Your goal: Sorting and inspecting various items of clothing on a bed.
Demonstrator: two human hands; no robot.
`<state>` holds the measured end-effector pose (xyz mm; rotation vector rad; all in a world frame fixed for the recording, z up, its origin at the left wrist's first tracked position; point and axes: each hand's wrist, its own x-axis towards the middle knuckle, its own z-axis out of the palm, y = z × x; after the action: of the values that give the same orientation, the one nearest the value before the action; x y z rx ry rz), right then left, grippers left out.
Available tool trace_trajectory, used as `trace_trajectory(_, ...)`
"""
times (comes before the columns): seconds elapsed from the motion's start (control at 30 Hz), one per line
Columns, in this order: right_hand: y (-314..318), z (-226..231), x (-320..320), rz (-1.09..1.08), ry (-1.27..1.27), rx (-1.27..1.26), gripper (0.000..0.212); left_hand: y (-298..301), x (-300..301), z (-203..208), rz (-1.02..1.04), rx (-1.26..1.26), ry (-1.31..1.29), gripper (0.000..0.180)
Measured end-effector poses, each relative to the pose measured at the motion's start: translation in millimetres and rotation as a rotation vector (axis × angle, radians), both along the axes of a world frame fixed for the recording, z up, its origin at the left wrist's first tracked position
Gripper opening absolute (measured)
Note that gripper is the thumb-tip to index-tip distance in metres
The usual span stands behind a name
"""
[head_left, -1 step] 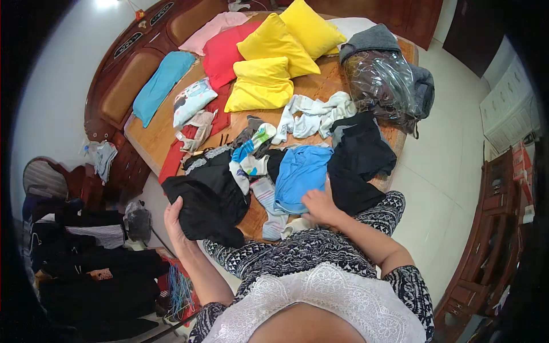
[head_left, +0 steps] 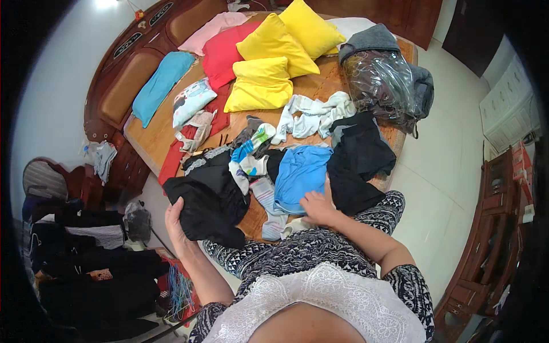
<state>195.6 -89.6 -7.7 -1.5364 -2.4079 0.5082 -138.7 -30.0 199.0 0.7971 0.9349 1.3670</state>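
My left hand (head_left: 175,220) grips the left edge of a black garment (head_left: 214,208), which drapes over the bed's near edge. Curled fingers of my right hand (head_left: 318,207) are at the lower right hem of a light blue garment (head_left: 301,171), and the fingertips are partly hidden. Between the two garments lie a striped sock (head_left: 264,197) and a patterned sock (head_left: 251,150). Another black garment (head_left: 360,163) is spread just right of the blue one. Some pale cloth (head_left: 297,227) is bunched at the near edge, below my right hand.
White clothes (head_left: 313,114) lie farther back on the bed (head_left: 157,140). Beyond them are yellow pillows (head_left: 259,84), a red pillow (head_left: 223,54) and a blue one (head_left: 163,86). A clear plastic bag (head_left: 380,83) stands at the far right. Dark clothes (head_left: 97,286) fill the lower left.
My right hand has shifted very slightly toward me and to the left at the blue garment's hem. My left hand stays on the black garment.
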Motion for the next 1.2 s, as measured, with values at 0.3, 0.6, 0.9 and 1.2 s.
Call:
trace_trajectory(0.3,23,-21,-12,-0.094,-0.168,-0.237,0.044,-13,10,-6,0.125,-0.056,-0.034,0.03)
trace_trajectory(0.6,12,-51,-35,-0.245,-0.296,0.151,0.015,-22,15,-16,0.112,-0.081,-0.039,0.029)
trace_trajectory(0.9,65,-29,34,-0.185,0.391,-0.079,0.024,-25,10,-32,0.016,-0.124,-0.066,0.031)
trace_trajectory(1.2,73,15,44,-0.325,0.421,-0.265,0.031,-30,42,-30,0.068,-0.205,-0.002,0.034)
